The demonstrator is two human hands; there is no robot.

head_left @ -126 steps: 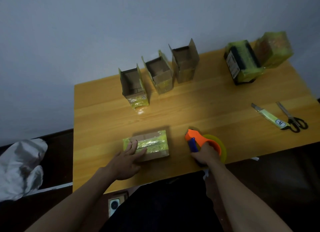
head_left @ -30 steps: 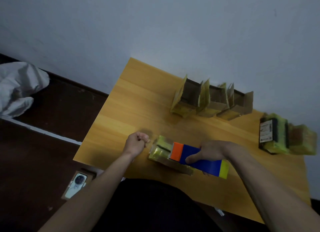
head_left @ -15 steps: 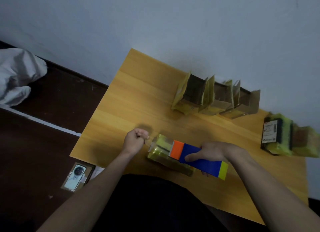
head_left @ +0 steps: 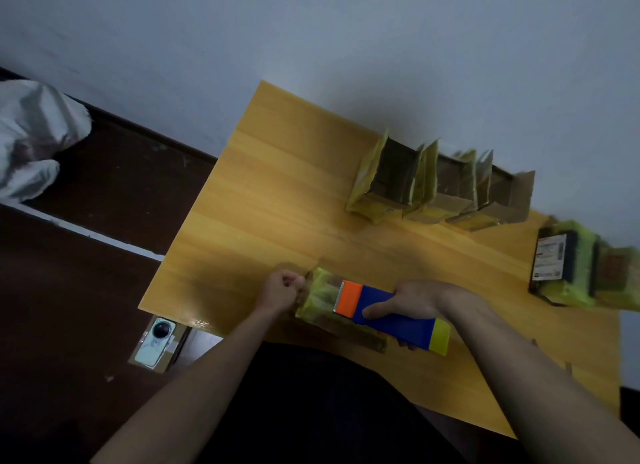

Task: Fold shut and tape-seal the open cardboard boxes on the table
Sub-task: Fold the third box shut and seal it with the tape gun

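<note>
We see the box being sealed [head_left: 323,302] at the near edge of the table [head_left: 263,200], at about six o'clock from the row of three open boxes [head_left: 440,186] standing along the far side. Our right hand [head_left: 403,301] has its fingers and thumb wrapped round the blue body of the tape dispenser [head_left: 391,313], whose orange toothed end rests on the box top. The dispenser's long axis runs from about four o'clock to ten o'clock, and the box appears to lie the same way beneath it. Our left hand [head_left: 282,290] sits just beside the box's far-left end, at nine o'clock from the orange end; its fingers are curled tight, and they may be pinching the tape's free end, though we cannot tell that for certain. The coming move turns on that line: the left hand anchors at ten o'clock while the right, nearer the dispenser, would draw along the box. Two wrapped boxes [head_left: 581,268] sit at three o'clock.
</note>
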